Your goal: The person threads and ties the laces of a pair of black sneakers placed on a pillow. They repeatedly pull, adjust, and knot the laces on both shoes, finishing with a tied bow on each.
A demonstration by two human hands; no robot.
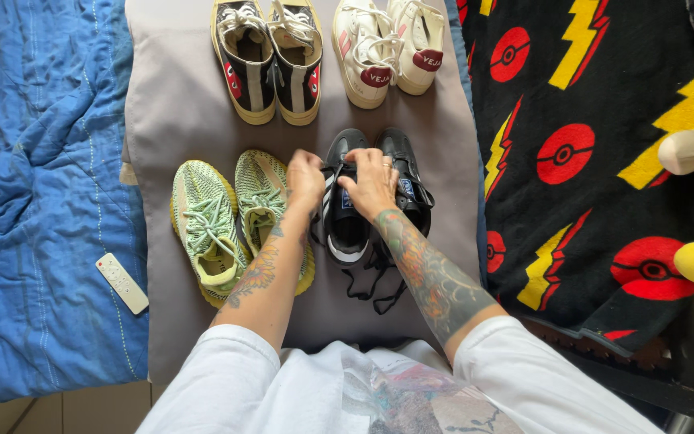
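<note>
white remote lies on the blue blanket far left. on the grey cloth, green knit sneakers run lengthwise, toes away. left hand and right hand sit close together, pinching the laces of the black sneakers, toes away too. hands hide the tongues; loose laces trail toward me. some bare cloth around each pair.

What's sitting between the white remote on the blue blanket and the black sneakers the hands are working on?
In the head view, the pair of yellow-green knit sneakers lies between the remote and the black sneakers, on the grey cloth, partly crossed by the left forearm.
</note>
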